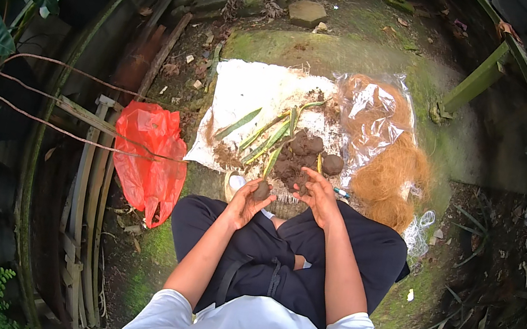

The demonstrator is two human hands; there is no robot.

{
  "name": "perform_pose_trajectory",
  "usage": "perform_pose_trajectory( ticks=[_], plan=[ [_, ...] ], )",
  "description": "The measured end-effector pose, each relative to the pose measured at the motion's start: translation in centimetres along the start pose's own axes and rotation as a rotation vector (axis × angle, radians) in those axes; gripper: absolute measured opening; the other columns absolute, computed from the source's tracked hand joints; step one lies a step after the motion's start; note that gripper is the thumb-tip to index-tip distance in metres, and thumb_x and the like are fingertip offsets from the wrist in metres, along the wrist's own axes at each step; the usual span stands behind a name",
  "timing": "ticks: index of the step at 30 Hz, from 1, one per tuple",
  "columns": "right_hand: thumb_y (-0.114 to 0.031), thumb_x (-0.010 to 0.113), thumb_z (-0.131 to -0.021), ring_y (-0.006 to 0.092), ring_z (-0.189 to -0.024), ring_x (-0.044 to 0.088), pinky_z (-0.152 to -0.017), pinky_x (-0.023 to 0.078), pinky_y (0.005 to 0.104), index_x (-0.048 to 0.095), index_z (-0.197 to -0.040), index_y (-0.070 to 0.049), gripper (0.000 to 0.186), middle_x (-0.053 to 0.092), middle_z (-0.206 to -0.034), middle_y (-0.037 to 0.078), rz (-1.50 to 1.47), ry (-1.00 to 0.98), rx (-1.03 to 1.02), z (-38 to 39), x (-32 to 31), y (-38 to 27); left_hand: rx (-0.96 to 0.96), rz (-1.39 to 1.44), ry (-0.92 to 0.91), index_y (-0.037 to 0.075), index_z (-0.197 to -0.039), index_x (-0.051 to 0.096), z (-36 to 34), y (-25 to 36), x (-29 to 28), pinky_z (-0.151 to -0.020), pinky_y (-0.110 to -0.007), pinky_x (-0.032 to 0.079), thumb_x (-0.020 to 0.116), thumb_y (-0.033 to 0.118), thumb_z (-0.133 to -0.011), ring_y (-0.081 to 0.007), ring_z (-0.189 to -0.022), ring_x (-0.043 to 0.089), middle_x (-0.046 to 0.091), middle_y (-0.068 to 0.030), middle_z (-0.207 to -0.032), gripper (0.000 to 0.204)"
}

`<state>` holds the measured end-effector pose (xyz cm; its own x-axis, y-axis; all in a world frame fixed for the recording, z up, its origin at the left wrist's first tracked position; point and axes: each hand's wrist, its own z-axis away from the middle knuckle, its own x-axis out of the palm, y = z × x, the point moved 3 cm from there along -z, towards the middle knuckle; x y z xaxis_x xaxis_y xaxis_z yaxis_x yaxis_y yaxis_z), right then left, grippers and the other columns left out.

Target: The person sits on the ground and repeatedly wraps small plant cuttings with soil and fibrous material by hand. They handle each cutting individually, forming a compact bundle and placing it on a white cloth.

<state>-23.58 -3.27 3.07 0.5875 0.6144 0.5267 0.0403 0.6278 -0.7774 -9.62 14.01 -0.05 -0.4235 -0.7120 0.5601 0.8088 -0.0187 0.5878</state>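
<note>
Left hand [245, 203] grips a soil ball [261, 191]!
Right hand [322, 201] sits spread open, soil heap [296, 160] at its eleven o'clock.

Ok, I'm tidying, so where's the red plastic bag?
In the head view, the red plastic bag is at left, beside the white sheet and left of the left hand.

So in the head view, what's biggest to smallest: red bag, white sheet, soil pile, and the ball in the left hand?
Largest to smallest:
1. White sheet
2. Red bag
3. Soil pile
4. Dark ball in the left hand
</note>
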Motion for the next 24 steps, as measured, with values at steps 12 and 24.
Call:
perform_pose_trajectory(
  ticks=[12,24],
  plan=[
    [-0.024,0.054,-0.104,0.0186,-0.088,0.065,-0.073,0.055,0.0289,0.058,-0.124,0.000,0.032,0.058,-0.121,0.011,0.213,0.053,0.204,1.0,0.7,3.0,-0.227,-0.115,0.027,0.005,-0.139,0.043,-2.9,-1.9,-1.6,-0.057,-0.025,0.053,0.037,0.051,-0.105,-0.0174,-0.071,0.067,0.067,-0.0108,-0.105,0.057],
    [-0.036,0.052,-0.105,0.0119,-0.071,0.061,-0.060,0.049,0.0248,0.057,-0.103,-0.006,0.031,0.060,-0.082,0.004,0.330,0.163,0.042,1.1,-0.2,3.8,-0.091,-0.107,-0.190,0.011,-0.152,0.031,-2.0,-1.0,0.8,-0.082,-0.031,0.061,0.053,0.013,-0.103,-0.0281,-0.105,0.069,0.052,-0.0157,-0.134,0.054]
  ],
)
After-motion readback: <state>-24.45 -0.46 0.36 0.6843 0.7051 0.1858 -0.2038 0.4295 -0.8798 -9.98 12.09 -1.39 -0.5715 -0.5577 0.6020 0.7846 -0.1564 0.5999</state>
